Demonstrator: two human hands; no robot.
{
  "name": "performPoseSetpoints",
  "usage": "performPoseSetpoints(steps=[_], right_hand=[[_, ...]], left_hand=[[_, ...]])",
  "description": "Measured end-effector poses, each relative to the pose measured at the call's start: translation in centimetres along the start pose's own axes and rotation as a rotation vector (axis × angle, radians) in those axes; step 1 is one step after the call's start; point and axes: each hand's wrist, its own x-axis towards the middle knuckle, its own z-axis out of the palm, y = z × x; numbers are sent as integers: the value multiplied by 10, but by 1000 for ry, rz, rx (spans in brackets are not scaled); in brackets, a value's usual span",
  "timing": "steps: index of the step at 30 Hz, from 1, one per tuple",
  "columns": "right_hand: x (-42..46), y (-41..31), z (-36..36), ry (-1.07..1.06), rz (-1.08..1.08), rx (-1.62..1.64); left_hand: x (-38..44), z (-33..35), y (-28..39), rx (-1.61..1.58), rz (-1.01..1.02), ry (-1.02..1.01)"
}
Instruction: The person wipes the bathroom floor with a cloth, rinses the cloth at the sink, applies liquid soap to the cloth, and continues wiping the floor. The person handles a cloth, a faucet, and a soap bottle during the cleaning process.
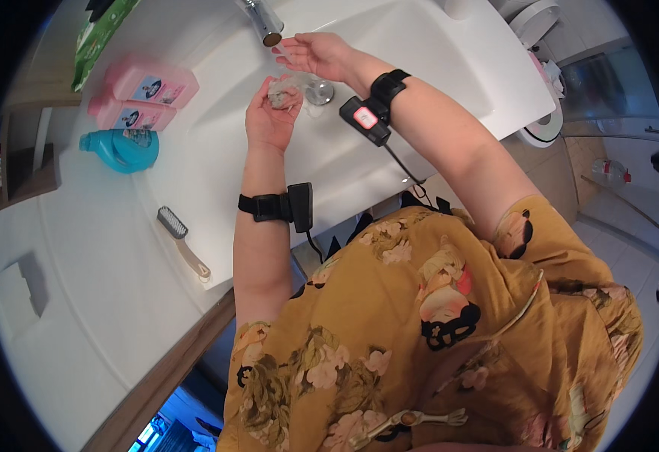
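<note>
My left hand [273, 116] is turned palm up over the white washbasin [211, 141]. Its fingers curl around a small, wet, greyish-white wad [282, 96]; whether that is cloth or something else cannot be told. My right hand [321, 55] is held just beside the mouth of the chrome faucet [264, 25], palm up and fingers apart, with nothing in it. Water [285, 53] runs from the spout across its fingers. Below and between both hands sits the round metal drain stopper [320, 92], with a little whitish foam near it.
Two pink bottles [154, 87] and a blue-green detergent bottle [129, 150] lie on the counter at left, near a green packet [101, 42]. A scrubbing brush [182, 243] lies by the basin's left edge. Strapped wrist devices [301, 207] trail black cables.
</note>
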Motion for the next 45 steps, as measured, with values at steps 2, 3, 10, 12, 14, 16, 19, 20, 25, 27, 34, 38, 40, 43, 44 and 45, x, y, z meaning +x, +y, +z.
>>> performPoseSetpoints(steps=[2, 3, 10, 12, 14, 16, 19, 20, 25, 27, 34, 38, 40, 43, 44, 45], right_hand=[[-17, -10, 9, -47, 76, 60], [-23, -11, 15, -10, 117, 49], [-36, 16, 8, -304, -60, -1537], [-45, 13, 6, -513, -33, -1640], [-37, 7, -12, -422, -49, -1439], [-20, -3, -47, -306, 43, -1354], [-11, 0, -87, -329, 215, -1792], [-14, 2, -79, -380, 249, -1885], [15, 14, -90, -270, 255, -2176], [24, 19, -97, -297, 394, -2383], [-39, 41, 22, -208, 201, -658], [-35, 45, 23, -439, 343, -771], [-37, 40, 6, -286, 232, -736], [-17, 20, -38, -75, 125, -556], [-15, 11, -49, -10, 83, -546], [-9, 2, -66, 26, 118, -775]], left_hand=[[-8, -6, 7, 56, 31, 65], [-11, -9, 9, 83, 46, 97], [-4, -28, 20, 232, 36, 5], [-11, -17, 27, 314, 37, -23], [-9, -28, 36, 380, 11, -47], [-6, -41, 43, 487, -19, -14], [-2, -60, 50, 733, -88, 97], [-6, -61, 52, 731, -96, 91], [-7, -49, 56, 656, -50, 58], [-8, -41, 53, 558, -64, 19], [-29, -31, 57, 400, 4, -169], [-30, -24, 61, 467, 85, -186], [-30, -31, 68, 495, 123, -134], [-27, -55, 73, 476, 118, -3], [-26, -62, 74, 478, 104, 31], [-25, -69, 74, 480, 91, 64]])
